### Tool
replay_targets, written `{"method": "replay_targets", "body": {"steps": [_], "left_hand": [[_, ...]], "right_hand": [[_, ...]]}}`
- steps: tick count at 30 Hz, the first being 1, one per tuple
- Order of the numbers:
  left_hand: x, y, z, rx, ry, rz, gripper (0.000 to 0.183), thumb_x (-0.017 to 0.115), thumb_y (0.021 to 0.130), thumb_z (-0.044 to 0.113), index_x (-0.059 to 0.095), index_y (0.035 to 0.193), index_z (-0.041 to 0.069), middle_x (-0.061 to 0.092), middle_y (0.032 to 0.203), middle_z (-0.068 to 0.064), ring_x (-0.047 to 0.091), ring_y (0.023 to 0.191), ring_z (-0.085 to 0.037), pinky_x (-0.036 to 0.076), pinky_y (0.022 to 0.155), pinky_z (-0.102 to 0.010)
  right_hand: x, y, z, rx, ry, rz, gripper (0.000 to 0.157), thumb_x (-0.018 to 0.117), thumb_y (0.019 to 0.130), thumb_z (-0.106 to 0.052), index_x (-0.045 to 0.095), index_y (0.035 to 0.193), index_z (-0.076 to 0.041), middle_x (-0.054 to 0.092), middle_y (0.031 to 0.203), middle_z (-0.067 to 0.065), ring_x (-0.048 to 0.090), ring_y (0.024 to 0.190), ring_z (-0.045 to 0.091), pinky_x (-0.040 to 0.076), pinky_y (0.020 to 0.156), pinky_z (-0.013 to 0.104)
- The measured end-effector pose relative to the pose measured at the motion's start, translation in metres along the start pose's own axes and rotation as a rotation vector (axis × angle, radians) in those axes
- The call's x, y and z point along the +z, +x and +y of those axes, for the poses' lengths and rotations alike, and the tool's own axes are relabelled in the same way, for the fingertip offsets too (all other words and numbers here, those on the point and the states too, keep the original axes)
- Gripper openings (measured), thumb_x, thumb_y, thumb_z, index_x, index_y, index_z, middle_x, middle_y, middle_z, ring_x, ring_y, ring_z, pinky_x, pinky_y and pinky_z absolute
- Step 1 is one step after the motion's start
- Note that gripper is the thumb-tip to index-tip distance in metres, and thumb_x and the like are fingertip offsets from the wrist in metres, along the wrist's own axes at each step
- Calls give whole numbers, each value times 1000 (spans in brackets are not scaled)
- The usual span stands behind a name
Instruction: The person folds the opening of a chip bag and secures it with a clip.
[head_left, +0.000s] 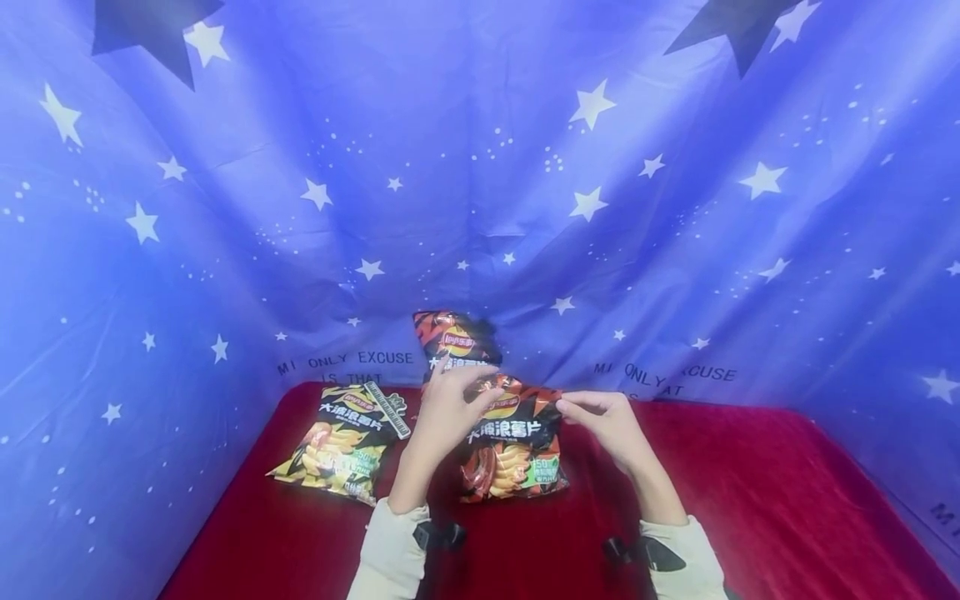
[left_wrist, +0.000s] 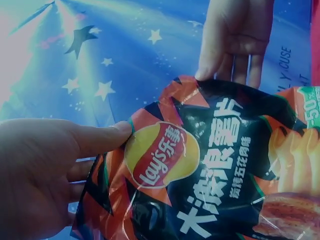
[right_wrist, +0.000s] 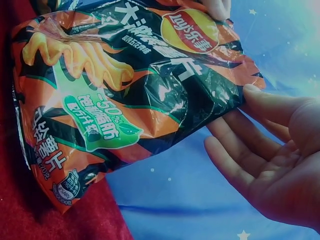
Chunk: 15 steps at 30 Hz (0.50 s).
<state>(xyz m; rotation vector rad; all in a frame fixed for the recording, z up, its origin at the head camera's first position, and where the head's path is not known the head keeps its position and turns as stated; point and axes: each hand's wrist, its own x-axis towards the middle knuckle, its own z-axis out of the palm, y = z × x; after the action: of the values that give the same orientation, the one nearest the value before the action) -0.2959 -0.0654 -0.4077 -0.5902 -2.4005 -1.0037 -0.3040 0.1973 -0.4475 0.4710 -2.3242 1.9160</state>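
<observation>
An orange-and-black Lay's chip bag [head_left: 510, 467] stands upright over the red cloth, its printed front towards me. My left hand [head_left: 448, 408] pinches its top left part, the thumb [left_wrist: 107, 137] on the front and the fingers behind. At the top right corner, my right hand [head_left: 609, 427] pinches the edge between thumb and fingers; the right wrist view shows the other fingers [right_wrist: 240, 150] spread behind the bag. Farther back is a second orange-and-black chip bag [head_left: 442, 329], its lower part hidden by my left hand and the front bag.
A yellow-and-black chip bag [head_left: 330, 450] lies to the left. A dark green and white strip [head_left: 390, 408] overlaps its upper right edge. Red velvet cloth [head_left: 750, 492] covers the table, and a blue star-printed curtain [head_left: 480, 208] hangs behind and along the sides.
</observation>
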Motion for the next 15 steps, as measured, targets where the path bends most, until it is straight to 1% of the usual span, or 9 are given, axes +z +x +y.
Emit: {"method": "replay_targets", "body": {"steps": [2, 4, 6, 8, 10, 13, 15], "left_hand": [[-1, -1, -4, -13, -30, -12, 32, 77, 91, 27, 75, 119, 13, 77, 117, -4, 72, 113, -22, 26, 124, -56], [-1, -3, -7, -27, -78, -9, 30, 78, 90, 25, 76, 117, 13, 78, 115, -4, 74, 107, -20, 33, 121, -52], [-2, -4, -10, -45, -129, -9, 29, 79, 89, 25, 77, 115, 14, 78, 112, -3, 73, 102, -20, 42, 114, -48], [-3, -6, -12, -64, -175, -15, 27, 79, 89, 24, 78, 115, 15, 79, 111, -2, 72, 99, -19, 49, 104, -45], [-4, -7, -14, -85, -201, -31, 25, 77, 91, 22, 78, 115, 16, 78, 112, -1, 69, 99, -18, 53, 95, -42], [-6, -8, -15, -97, -224, -45, 23, 75, 93, 20, 78, 116, 16, 78, 112, -1, 68, 94, -15, 56, 90, -39], [-7, -8, -16, -108, -239, -48, 23, 75, 93, 19, 78, 115, 16, 78, 109, -2, 70, 82, -14, 56, 88, -37]], "right_hand": [[1, -1, -1, -9, -13, 5, 28, 72, 93, -5, 70, 114, 14, 79, 98, -8, 72, 87, 2, 61, 79, 25], [2, -1, -2, -18, -30, 15, 27, 73, 92, -5, 71, 114, 11, 80, 101, 0, 71, 89, 0, 61, 80, 25], [3, -1, -3, -23, -48, 25, 26, 75, 91, -6, 73, 113, 9, 79, 103, 8, 71, 89, -1, 61, 80, 25], [5, -1, -4, -28, -66, 28, 26, 75, 91, -6, 73, 112, 8, 79, 105, 12, 71, 90, -1, 60, 81, 24], [6, -1, -5, -24, -70, 33, 25, 75, 91, -7, 74, 112, 7, 78, 105, 13, 70, 91, -1, 60, 81, 23], [8, -2, -6, -19, -76, 45, 26, 76, 90, -8, 74, 112, 6, 79, 104, 8, 70, 93, -1, 59, 82, 21], [9, -2, -6, -12, -73, 51, 27, 77, 90, -9, 74, 112, 6, 80, 104, 5, 70, 94, -1, 58, 83, 20]]}}
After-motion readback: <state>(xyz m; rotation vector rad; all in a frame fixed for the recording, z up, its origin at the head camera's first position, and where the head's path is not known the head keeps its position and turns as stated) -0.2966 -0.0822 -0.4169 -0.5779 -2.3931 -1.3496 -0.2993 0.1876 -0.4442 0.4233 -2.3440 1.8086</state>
